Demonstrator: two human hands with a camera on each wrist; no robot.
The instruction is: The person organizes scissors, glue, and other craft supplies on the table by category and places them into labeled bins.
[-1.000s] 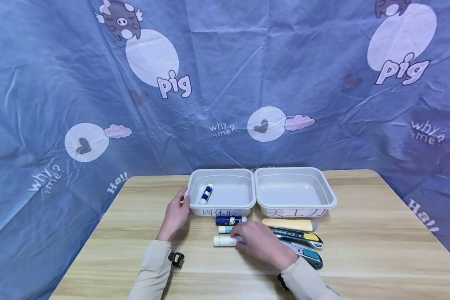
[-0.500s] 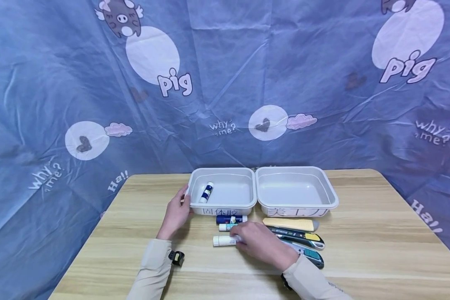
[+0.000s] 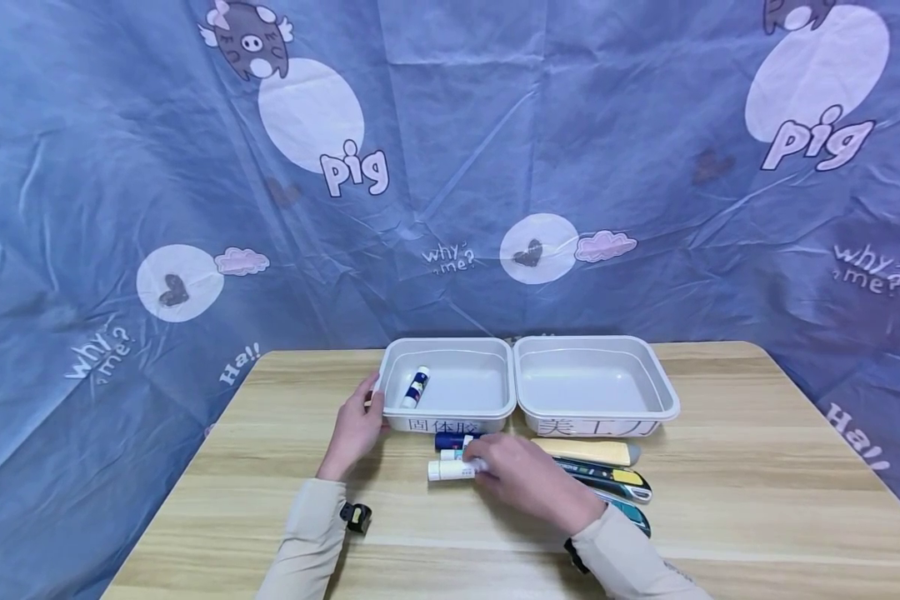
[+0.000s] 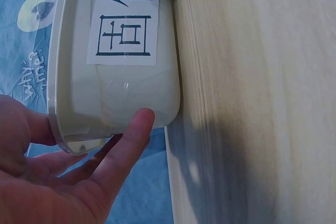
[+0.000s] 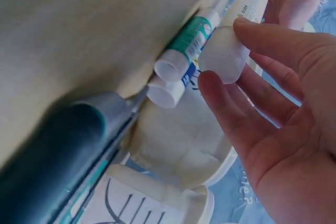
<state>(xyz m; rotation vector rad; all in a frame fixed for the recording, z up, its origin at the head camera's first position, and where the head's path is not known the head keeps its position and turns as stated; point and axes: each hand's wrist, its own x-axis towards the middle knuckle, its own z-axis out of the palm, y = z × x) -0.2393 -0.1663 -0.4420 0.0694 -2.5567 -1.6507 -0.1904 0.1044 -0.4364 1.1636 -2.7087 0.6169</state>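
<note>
While the white glue stick [image 3: 450, 471] is pointing its far end to your left, your right hand [image 3: 528, 479] is pinching the opposite end between thumb and fingertips, probably so that most of the barrel is staying free of your palm. It is seemingly hanging just above the table [image 3: 270, 517], near a green-and-white glue stick [image 5: 186, 43] and a dark blue glue stick [image 3: 456, 441]; those two are lying side by side, which is likely keeping each one easy to pick out. Beyond them, your left hand [image 3: 356, 429] is gripping the left end of the left container [image 3: 465, 387], thumb pressing its front wall and fingers bending around the end, presumably to steady it. Inside, a navy-and-white glue stick [image 3: 416, 387] is resting aslant near the left wall. Right beside that container, the right container [image 3: 592, 390] is standing, and both are turning their printed paper labels [image 3: 596, 427] toward you, perhaps for easy reading. Past your right hand, a pale yellow utility knife [image 3: 592, 451], a black-and-yellow utility knife [image 3: 617, 480] and a teal utility knife [image 3: 636, 514] are lying in front of the right container, your hand and forearm partly hiding them. Behind everything, a blue pig-print cloth [image 3: 195, 167] is hanging.
</note>
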